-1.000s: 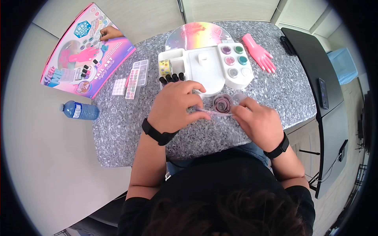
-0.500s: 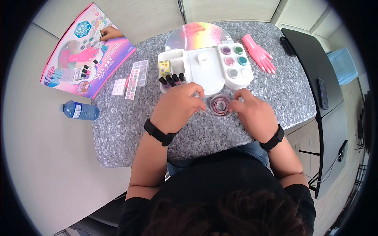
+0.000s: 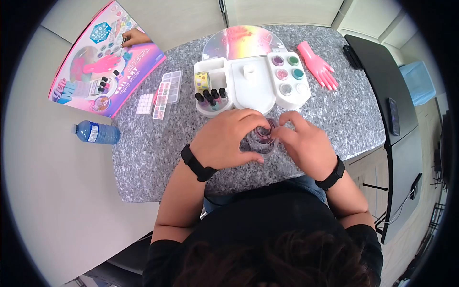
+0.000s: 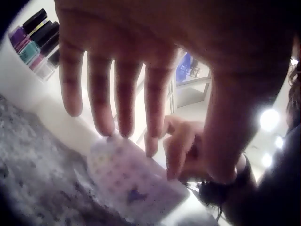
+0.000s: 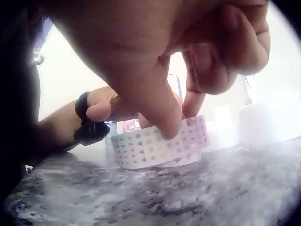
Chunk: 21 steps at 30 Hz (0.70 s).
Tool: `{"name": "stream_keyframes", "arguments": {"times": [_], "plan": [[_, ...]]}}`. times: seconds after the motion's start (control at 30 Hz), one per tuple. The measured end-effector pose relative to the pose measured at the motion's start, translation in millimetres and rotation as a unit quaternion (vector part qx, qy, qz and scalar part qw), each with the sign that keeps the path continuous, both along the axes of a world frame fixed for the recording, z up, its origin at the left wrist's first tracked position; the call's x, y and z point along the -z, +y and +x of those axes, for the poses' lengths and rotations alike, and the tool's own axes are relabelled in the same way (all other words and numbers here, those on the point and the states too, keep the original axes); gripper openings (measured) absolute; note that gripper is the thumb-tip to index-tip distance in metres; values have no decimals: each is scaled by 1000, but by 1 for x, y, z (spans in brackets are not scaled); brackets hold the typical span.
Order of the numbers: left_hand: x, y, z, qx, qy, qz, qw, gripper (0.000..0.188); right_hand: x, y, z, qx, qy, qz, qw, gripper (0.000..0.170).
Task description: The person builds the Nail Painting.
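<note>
On the speckled tabletop stands a loosely coiled sticker strip (image 3: 264, 149), pale and see-through outside with darker pinkish turns inside. Small printed motifs run along the strip (image 5: 136, 149) in the right wrist view. My right hand (image 3: 308, 148) pinches its upper edge, thumb outside and a finger behind. On the other side my left hand (image 3: 227, 138) curves around the coil, thumb spread away from the fingers. In the left wrist view the fingers (image 4: 124, 94) are extended, their tips right at the strip (image 4: 136, 181).
Behind the hands stands a white nail-art station (image 3: 253, 88) with nail polish bottles (image 3: 210, 98), a dotted roll (image 3: 202, 80) and glitter pots (image 3: 282, 74). A pink model hand (image 3: 318, 67) lies right of it. To the left are sticker sheets (image 3: 161, 100), a water bottle (image 3: 98, 133) and a box (image 3: 105, 62).
The strip end stretched between both hands a second ago has joined the coil. My left hand has moved right, its thumb spreading; the right hand has come in over the coil's edge.
</note>
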State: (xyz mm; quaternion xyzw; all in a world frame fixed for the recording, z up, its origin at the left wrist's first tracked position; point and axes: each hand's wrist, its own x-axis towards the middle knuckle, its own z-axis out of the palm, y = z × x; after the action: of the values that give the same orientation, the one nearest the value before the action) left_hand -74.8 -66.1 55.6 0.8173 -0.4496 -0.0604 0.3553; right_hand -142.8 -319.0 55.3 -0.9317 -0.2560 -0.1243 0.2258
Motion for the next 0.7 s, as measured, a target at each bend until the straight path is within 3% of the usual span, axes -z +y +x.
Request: {"name": "stream_keyframes", "arguments": {"times": [0.33, 0.6, 0.7], "plan": [[9, -8, -6, -23, 33, -9, 999, 67, 8, -6, 1, 52, 18, -16, 998, 53], [14, -11, -6, -25, 51, -14, 998, 72, 4, -5, 0, 4, 133, 26, 991, 84], [13, -10, -7, -30, 52, -18, 998, 77, 8, -6, 2, -3, 130, 33, 991, 92]]}}
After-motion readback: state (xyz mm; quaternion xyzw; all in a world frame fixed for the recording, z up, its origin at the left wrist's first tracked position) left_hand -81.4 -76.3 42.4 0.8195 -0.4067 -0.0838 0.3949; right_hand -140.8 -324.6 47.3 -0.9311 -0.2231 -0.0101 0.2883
